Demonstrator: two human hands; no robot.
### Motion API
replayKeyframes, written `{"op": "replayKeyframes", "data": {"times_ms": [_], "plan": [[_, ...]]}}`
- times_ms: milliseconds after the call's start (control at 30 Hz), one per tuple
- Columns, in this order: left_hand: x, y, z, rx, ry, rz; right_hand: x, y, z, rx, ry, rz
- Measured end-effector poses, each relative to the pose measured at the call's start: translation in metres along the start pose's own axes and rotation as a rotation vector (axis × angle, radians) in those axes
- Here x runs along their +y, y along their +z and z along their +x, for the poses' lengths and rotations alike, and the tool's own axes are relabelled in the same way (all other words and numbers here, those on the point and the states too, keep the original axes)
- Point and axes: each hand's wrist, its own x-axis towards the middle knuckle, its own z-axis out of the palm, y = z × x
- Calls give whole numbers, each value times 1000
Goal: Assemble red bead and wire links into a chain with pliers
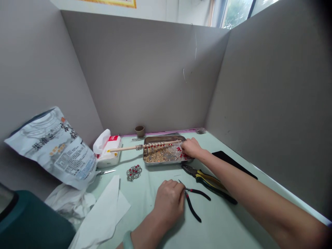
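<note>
My left hand (169,200) rests on the pale green table, fingers curled shut beside small black-handled pliers (193,200); whether it grips them is unclear. My right hand (191,147) reaches forward to the right end of a metal tray (149,139) full of small gold and red beads, its fingers pinched around something tiny I cannot make out. A wooden stick (124,148) strung with red beads and metal rings lies across the tray's far edge, its right end at my right hand.
Larger yellow-and-black pliers (207,180) lie under my right forearm. A beaded metal piece (134,172), scissors (105,172), a tissue box (109,152), a printed bag (55,147), loose paper (106,211) and a small brown cup (139,131) sit around. Grey partitions enclose the table.
</note>
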Motion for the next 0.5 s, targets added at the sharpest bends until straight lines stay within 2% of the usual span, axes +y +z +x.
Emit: {"op": "replayKeyframes", "data": {"times_ms": [167,300,400,467,500], "plan": [[-1,-1,0,13,-10,-3,1,-2,-4,-1,13,41],[-1,-1,0,16,-45,-46,1,-10,-10,66,29,126],[-4,-2,2,53,-145,-224,-2,-18,-27,151,45,228],[-7,-3,5,98,-271,-416,-10,-21,-46,181,-13,359],[-9,-4,8,123,-350,-524,-16,-21,-57,207,-92,595]]}}
